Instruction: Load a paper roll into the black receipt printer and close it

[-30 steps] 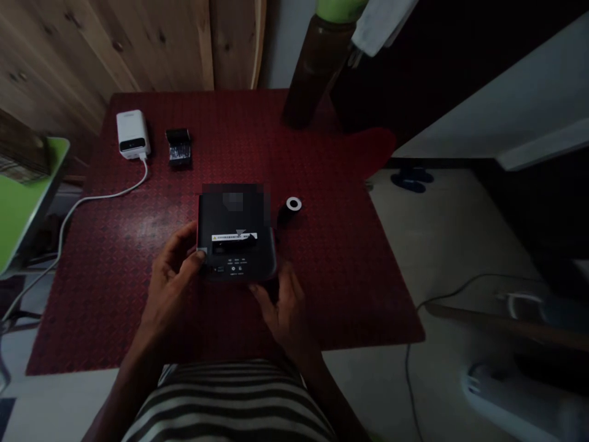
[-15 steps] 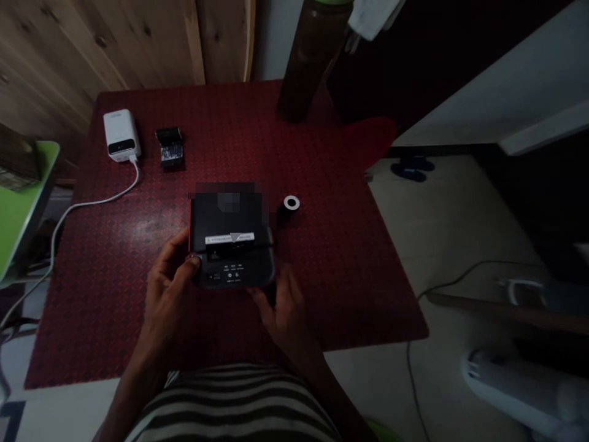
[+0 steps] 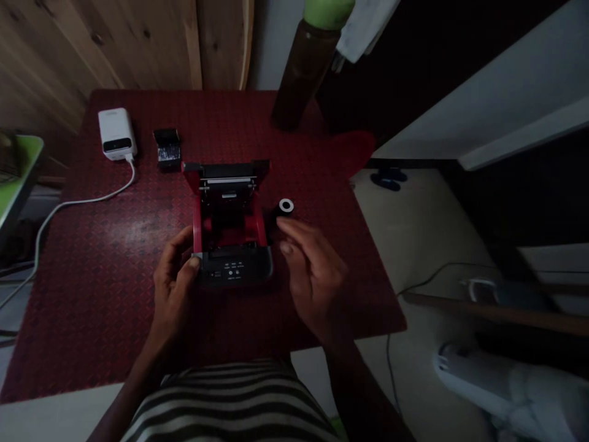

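Observation:
A small black-and-red label printer stands on the table with its lid raised, showing a red inner bay. My left hand grips its left side, thumb on the front left corner and fingers down the side wall. Off the printer's right side, my right hand is in the air with fingers stretched out and thumb apart, holding nothing. Just beyond its fingertips lies a dark roll with a white ring-shaped end, close to the printer. Whether the fingertips touch the roll I cannot tell.
A white power bank with a white cable lies at the table's back left. Beside it is a small black glossy object. A tall brown bottle with a green cap stands at the back. Slippers lie on the floor.
The printer's lid has gone from shut to raised, baring the red bay. My right hand has left the printer's front right corner and moved right, towards the roll. My left hand keeps its hold.

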Demonstrator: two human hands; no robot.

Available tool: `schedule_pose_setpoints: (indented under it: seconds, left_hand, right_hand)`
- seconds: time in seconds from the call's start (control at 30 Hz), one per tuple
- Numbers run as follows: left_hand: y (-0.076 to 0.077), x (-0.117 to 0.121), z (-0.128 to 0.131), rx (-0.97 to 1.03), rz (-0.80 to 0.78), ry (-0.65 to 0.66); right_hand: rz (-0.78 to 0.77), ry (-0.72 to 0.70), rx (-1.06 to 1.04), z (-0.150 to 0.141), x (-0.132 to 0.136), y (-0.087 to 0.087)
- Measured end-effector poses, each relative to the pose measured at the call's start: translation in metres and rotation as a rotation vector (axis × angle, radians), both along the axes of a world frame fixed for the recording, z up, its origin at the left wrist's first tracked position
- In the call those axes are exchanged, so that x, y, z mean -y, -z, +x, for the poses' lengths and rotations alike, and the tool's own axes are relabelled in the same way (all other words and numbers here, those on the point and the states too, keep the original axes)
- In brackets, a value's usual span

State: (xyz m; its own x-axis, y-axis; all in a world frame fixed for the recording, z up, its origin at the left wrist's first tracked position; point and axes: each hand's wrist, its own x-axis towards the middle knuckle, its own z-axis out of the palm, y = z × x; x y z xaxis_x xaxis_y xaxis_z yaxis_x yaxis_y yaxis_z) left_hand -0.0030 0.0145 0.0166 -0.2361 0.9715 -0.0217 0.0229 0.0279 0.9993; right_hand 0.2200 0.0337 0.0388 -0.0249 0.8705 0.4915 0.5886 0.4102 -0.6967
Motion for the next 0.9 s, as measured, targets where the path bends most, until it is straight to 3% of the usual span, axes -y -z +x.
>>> schedule_pose_setpoints:
  seconds: [0.1, 0.2, 0.33, 0.5, 0.57, 0.73, 0.9]
  left_hand:
    - [0.008, -0.002, -0.001, 0.001, 0.075, 0.009]
    - [0.012, -0.004, -0.003, -0.019, 0.090, 0.016]
    - [0.012, -0.003, -0.006, -0.041, 0.067, 0.039]
    - [0.007, -0.002, -0.005, -0.004, 0.024, 0.047]
    - [0.005, -0.002, -0.005, 0.027, -0.005, 0.059]
    - [0.005, -0.002, -0.006, 0.051, -0.015, 0.059]
    - [0.006, -0.002, -0.006, 0.071, -0.009, 0.069]
  right_hand:
    - [0.008, -0.097, 0.108, -0.008, -0.034, -0.019]
    - [-0.090, -0.121, 0.083, -0.020, -0.052, -0.022]
    - [-0.237, -0.099, -0.088, -0.029, -0.053, -0.016]
    - [-0.298, -0.132, -0.201, -0.029, -0.051, -0.013]
    - [-0.290, -0.155, -0.048, -0.029, -0.054, -0.015]
    - [-0.338, -0.298, 0.570, -0.045, -0.074, -0.027]
    - [-0.403, -0.364, 0.774, -0.066, -0.091, -0.036]
